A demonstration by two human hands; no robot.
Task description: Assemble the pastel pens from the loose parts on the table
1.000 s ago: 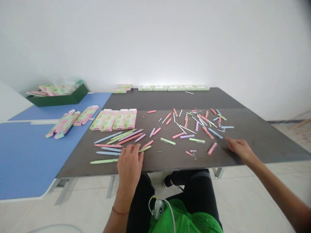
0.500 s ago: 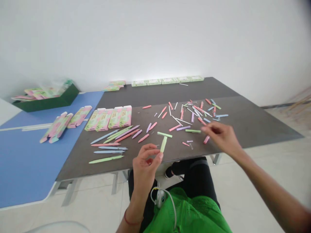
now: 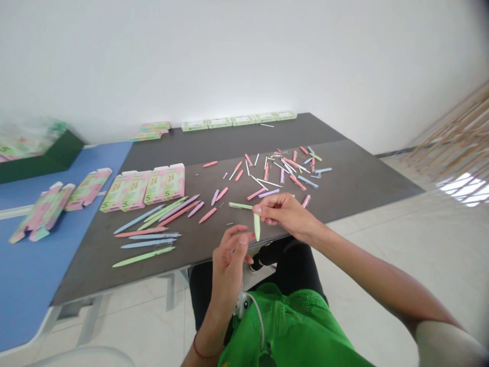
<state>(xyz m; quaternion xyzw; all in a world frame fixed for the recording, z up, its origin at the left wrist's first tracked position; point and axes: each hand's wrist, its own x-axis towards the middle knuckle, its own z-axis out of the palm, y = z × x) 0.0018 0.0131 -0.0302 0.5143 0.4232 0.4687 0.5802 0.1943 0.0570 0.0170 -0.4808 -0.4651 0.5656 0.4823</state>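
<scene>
Barrel (image 3: 257, 228), pale green, pinched in right hand (image 3: 291, 215) near edge of table (image 3: 355, 176); left hand (image 3: 229, 257) unclenched just beside, contact unclear. Seemingly midway: whole-looking pens (image 3: 143, 256) at 9 o'clock done, loose parts (image 3: 281, 176) at 1 o'clock remaining, 4 boxes (image 3: 174, 182) at 10 o'clock.

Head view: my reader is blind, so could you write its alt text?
A person's right hand holds a light green pen piece at a dark table, the left hand close by. Pens and boxes lie to the left; loose pen parts are scattered beyond the hands.
</scene>
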